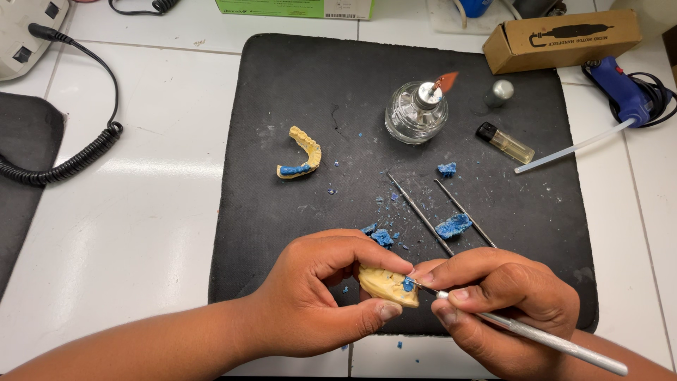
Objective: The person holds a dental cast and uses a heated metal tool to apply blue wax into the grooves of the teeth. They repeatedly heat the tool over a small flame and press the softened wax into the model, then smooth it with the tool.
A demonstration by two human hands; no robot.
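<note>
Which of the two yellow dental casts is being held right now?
The yellow dental cast at the mat's near edge, gripped in the left hand. The arch-shaped cast lies untouched farther up the mat.

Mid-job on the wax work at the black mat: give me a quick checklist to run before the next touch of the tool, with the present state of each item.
1. Hold on the yellow dental cast: left hand wraps it between thumb and fingers. Ok.
2. Tool placement: right hand holds the metal carving tool like a pen, tip at the blue wax on the cast. Ok.
3. Alcohol lamp: lit, upright, well away from both hands. Ok.
4. Spare instruments: two lie on the black mat just beyond the hands. Ok.
5. Wax stock: blue wax chunks lie beside them. Ok.
6. Tool tip heat: cannot tell.
</note>
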